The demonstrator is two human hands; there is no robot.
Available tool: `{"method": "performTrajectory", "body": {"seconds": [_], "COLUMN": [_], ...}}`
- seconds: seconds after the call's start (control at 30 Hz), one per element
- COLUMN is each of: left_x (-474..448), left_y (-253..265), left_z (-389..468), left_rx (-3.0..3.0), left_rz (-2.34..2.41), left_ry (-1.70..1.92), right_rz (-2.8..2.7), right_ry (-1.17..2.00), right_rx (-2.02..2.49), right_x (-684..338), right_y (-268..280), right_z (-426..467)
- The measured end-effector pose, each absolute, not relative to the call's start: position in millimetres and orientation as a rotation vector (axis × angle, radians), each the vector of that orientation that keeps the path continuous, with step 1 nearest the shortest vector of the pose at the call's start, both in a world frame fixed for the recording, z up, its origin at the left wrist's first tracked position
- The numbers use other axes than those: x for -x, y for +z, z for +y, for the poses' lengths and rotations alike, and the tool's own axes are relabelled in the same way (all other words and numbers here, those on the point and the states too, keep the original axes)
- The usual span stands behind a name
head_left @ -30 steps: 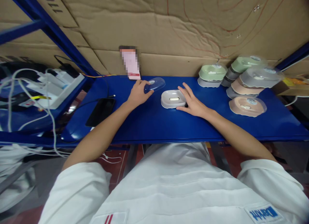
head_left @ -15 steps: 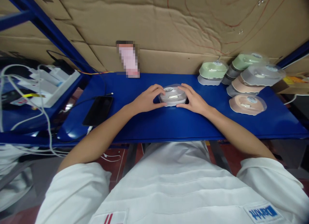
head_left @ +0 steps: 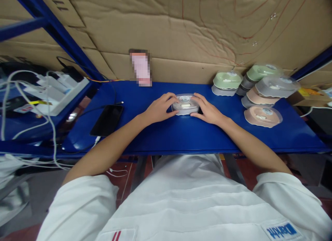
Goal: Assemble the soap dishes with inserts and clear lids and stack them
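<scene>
A grey oval soap box (head_left: pixel 185 108) with a clear lid and a round label on top sits on the blue table in front of me. My left hand (head_left: pixel 163 108) grips its left end, thumb low at the front and fingers over the lid's edge. At the opposite end my right hand (head_left: pixel 206 109) holds it the same way. The lid looks seated on the base; its rear edge is partly hidden by the fingers.
Similar lidded boxes stand at the right: green ones (head_left: pixel 228 80), a grey one (head_left: pixel 278 86) atop a stack, and a pink one (head_left: pixel 263 116) in front. A black phone (head_left: pixel 107 120) lies left with cables. A power strip (head_left: pixel 70 97) sits beyond, cardboard (head_left: pixel 176 40) behind.
The view has tilted and shifted slightly. Both hands stay on the ends of the grey box, and its lid label now shows more fully.
</scene>
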State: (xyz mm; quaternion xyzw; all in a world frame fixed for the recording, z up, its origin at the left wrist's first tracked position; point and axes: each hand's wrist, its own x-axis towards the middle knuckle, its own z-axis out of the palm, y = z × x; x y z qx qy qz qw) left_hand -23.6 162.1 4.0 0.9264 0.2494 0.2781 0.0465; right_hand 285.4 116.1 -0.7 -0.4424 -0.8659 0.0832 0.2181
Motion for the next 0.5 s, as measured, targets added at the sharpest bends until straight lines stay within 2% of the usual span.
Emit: {"method": "performTrajectory", "body": {"seconds": [0.1,0.27,0.4,0.5], "left_x": [26,38,47,48], "left_y": [5,6,9,11], "left_z": [164,182,192,190], "left_rx": [-2.823,-2.779,-2.797,-2.789], "left_rz": [0.935,1.237,1.220,1.168], "left_ry": [0.796,0.749,0.690,0.687], "right_rz": [-2.360,-1.940,-1.811,-1.864], "right_ry": [0.045,-0.390,-0.429,-0.424], "right_rx": [1.321,1.737,1.958,1.948], "right_x": [-296,-342,-368,-367], "right_y": [14,23,18,24], "right_z": [120,140,149,146]}}
